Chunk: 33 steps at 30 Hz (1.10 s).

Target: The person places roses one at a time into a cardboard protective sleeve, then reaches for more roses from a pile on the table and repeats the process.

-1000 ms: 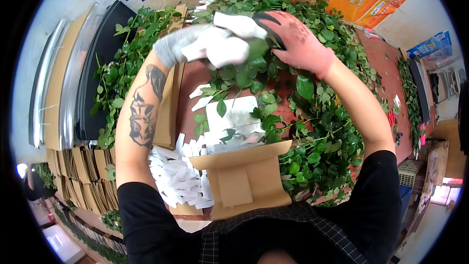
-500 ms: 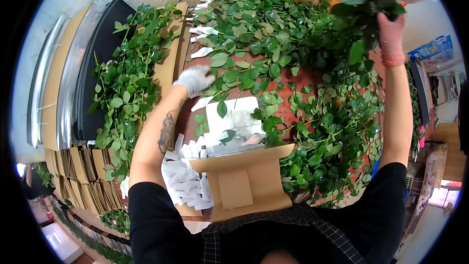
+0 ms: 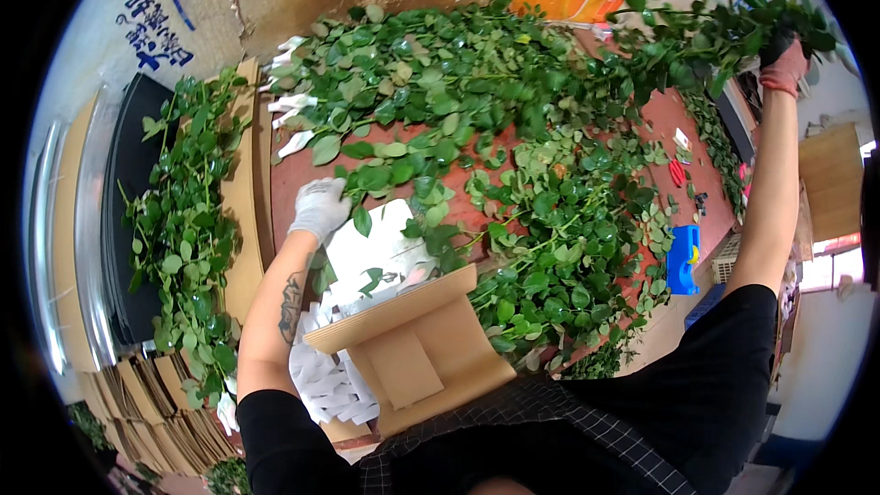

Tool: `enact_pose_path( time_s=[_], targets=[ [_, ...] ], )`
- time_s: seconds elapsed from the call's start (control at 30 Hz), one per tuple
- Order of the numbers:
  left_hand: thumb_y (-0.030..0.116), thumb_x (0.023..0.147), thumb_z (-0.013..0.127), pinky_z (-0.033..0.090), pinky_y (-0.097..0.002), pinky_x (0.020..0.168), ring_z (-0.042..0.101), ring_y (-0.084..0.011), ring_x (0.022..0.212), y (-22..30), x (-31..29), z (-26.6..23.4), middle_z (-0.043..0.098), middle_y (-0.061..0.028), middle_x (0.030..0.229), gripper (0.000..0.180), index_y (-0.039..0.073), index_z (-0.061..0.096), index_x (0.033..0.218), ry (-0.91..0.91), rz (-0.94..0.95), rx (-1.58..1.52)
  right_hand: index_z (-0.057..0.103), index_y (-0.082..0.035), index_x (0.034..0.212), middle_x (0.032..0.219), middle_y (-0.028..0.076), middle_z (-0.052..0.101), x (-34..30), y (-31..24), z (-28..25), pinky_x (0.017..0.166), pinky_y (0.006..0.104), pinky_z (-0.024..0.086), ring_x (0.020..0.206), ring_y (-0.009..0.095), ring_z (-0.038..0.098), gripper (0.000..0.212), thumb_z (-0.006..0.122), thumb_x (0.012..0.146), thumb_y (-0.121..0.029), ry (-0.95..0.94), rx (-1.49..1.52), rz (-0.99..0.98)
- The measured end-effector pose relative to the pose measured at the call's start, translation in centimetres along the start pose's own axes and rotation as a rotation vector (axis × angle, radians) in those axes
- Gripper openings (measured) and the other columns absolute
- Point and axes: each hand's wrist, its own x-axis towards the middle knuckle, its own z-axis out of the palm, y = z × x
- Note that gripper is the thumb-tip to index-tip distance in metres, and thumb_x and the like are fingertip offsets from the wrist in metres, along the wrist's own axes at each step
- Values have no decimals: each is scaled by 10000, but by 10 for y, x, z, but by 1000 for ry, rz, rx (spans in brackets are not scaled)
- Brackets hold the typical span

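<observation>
My left hand [image 3: 321, 209], in a pale grey glove, is closed round the left end of a leafy green stem [image 3: 380, 179]; the end itself is hidden in the fingers. Far to the right, my raised right hand [image 3: 786, 69], in a pink glove with a dark palm, grips a bunch of leafy stems [image 3: 701, 37] that stretches leftward over the table. Between my arms lies a heap of leafy stems [image 3: 431, 69], several with white wrapped tips [image 3: 295, 104] pointing left. More leafy stems [image 3: 568, 247] lie nearer me on the right.
A brown cardboard stand [image 3: 399, 339] and a white sheet [image 3: 376, 243] sit before me, beside a pile of white paper pieces [image 3: 325, 376]. A blue tape dispenser [image 3: 680, 261] and red-handled scissors [image 3: 676, 172] lie at right. Cardboard sheets [image 3: 243, 220] and further stems [image 3: 188, 238] stand left.
The view has swung to the right. My right hand has carried its bunch of stems outward, now more level. My left hand has come nearer and closed on a stem's end.
</observation>
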Motion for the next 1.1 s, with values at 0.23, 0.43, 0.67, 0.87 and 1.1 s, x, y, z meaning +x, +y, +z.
enact_pose_path(
  time_s=[0.23, 0.43, 0.67, 0.87, 1.1],
  targets=[
    [270, 793, 688, 481, -332, 812, 624, -263, 861, -28, 31, -21, 642, -179, 978, 382, -8, 604, 1042, -4, -61, -662, 558, -110, 1258, 1218, 117, 606, 33, 55, -53, 824, 440, 508, 1037, 293, 619, 451, 581, 870, -339, 287, 545, 89],
    [109, 850, 631, 510, -317, 904, 632, -254, 967, -22, 18, -92, 596, -182, 1115, 460, -48, 485, 1256, -464, 54, -1568, 546, 20, 1210, 1195, 159, 595, -16, -40, -79, 909, 374, 505, 1054, 241, 609, 421, 566, 887, -249, 268, 1019, -70],
    [159, 857, 553, 511, -211, 710, 621, -140, 752, -22, -10, -121, 618, -125, 1057, 527, -14, 422, 1337, -109, 85, -1922, 418, -80, 1357, 1337, 113, 471, -87, -210, -137, 853, 516, 509, 1130, 294, 520, 948, 682, 649, -653, -957, 2166, -58],
    [315, 749, 641, 483, -364, 861, 617, -302, 1014, 29, 12, -99, 634, -164, 1115, 421, 97, 636, 1110, -576, -61, 15, 546, -13, 1221, 1158, 92, 620, -72, -129, -56, 885, 330, 484, 1013, 190, 617, 437, 659, 820, -144, -552, 1973, 38],
    [321, 812, 541, 392, -418, 1000, 506, -318, 1191, -22, 97, -77, 552, -177, 1258, 454, 147, 555, 1230, 248, 17, -37, 588, 4, 1159, 1096, 170, 638, -108, -169, -28, 836, 348, 507, 984, 290, 643, 501, 765, 701, -96, 247, 1052, -530]
  ],
)
